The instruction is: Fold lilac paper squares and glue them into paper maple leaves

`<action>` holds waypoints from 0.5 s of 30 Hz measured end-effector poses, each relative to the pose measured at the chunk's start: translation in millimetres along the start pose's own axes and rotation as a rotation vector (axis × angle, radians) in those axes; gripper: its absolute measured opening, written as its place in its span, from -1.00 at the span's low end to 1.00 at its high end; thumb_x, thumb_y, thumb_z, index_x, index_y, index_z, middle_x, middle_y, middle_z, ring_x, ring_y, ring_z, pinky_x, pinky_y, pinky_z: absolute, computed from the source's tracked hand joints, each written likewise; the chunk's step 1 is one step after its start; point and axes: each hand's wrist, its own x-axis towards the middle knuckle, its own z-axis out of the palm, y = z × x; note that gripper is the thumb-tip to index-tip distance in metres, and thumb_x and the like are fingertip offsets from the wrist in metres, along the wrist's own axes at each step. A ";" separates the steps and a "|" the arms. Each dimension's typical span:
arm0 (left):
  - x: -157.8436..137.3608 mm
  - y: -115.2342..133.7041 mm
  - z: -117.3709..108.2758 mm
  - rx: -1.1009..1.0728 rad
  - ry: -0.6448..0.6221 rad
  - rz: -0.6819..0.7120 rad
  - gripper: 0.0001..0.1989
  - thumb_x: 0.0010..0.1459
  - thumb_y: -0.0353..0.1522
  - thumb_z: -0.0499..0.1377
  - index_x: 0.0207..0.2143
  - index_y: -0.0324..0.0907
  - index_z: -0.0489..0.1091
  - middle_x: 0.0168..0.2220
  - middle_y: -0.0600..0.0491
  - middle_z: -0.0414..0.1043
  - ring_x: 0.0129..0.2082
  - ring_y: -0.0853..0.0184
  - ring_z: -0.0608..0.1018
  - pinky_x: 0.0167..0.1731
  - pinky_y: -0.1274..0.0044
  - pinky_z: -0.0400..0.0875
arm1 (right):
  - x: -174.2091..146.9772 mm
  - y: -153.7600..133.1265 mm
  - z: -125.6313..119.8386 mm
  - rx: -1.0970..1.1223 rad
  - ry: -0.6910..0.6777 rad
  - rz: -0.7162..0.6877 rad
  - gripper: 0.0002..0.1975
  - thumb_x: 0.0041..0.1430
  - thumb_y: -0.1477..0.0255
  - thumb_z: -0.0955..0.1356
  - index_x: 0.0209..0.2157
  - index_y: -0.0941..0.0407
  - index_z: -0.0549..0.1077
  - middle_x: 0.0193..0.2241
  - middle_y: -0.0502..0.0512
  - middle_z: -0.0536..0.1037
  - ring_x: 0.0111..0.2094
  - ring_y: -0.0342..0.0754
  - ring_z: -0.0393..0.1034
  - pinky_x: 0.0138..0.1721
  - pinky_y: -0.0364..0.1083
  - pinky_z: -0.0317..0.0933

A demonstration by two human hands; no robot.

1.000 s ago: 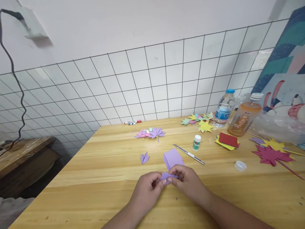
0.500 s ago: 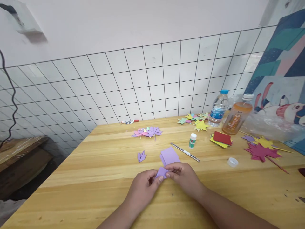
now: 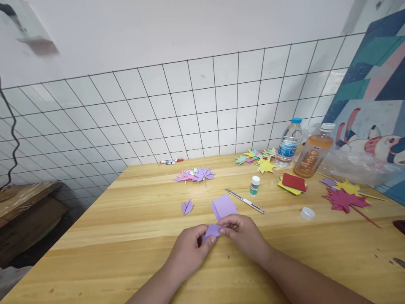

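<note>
Between my two hands is a small piece of purple paper (image 3: 213, 230), folded, just above the wooden table (image 3: 126, 253). My left hand (image 3: 191, 249) pinches its left side between thumb and fingers. Its right corner is gripped by the thumb and forefinger of my right hand (image 3: 245, 234). Right behind my fingers lies a stack of purple paper squares (image 3: 224, 206), partly covered by my right hand. A folded purple piece (image 3: 187, 207) with points rests to the left of the stack. A craft knife (image 3: 245, 200) lies slantwise to the stack's right.
A glue stick (image 3: 254, 186) stands behind the knife, its clear cap (image 3: 307, 213) farther right. Paper leaves (image 3: 202, 174) lie at the back, with a crimson leaf (image 3: 344, 200) at right. Red and yellow paper (image 3: 293, 182), a water bottle (image 3: 288, 143) and an orange drink bottle (image 3: 314, 151) stand rightward.
The purple paper between my hands has tilted slightly and shifted a little to the left. Both hands keep their pinch, and the whole view has moved slightly.
</note>
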 end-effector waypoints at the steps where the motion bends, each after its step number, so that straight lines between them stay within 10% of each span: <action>1: -0.4 0.1 -0.1 0.006 -0.008 0.009 -0.69 0.08 -0.17 0.01 -0.55 -0.19 0.28 -0.61 0.16 0.16 -0.59 0.43 0.19 -0.57 0.61 0.03 | -0.1 0.2 0.2 -0.005 -0.007 0.001 -0.88 -0.08 0.43 0.37 -0.43 0.11 0.53 -0.46 0.03 0.56 -0.40 -0.09 0.42 -0.30 -0.13 0.29; 9: 4.8 -3.8 0.2 -0.146 0.037 -0.026 -0.68 0.07 -0.18 0.02 -0.58 -0.22 0.29 -0.64 0.14 0.19 -0.58 0.42 0.26 -0.55 0.61 0.11 | -1.5 1.0 3.3 -0.145 0.049 -0.057 -0.48 -0.16 0.43 0.42 -0.07 0.06 0.34 -0.34 0.03 0.48 -0.37 -0.12 0.37 -0.38 -0.17 0.26; 15: 2.3 1.0 0.3 -0.122 0.119 0.023 -0.67 0.03 -0.16 0.07 -0.58 -0.23 0.36 -0.64 0.15 0.17 -0.58 0.43 0.22 -0.57 0.63 0.09 | -1.3 -3.5 6.3 -0.182 -0.059 0.009 -0.91 -0.06 0.40 0.36 -0.50 0.13 0.44 -0.54 -0.02 0.47 -0.48 -0.14 0.32 -0.47 -0.20 0.17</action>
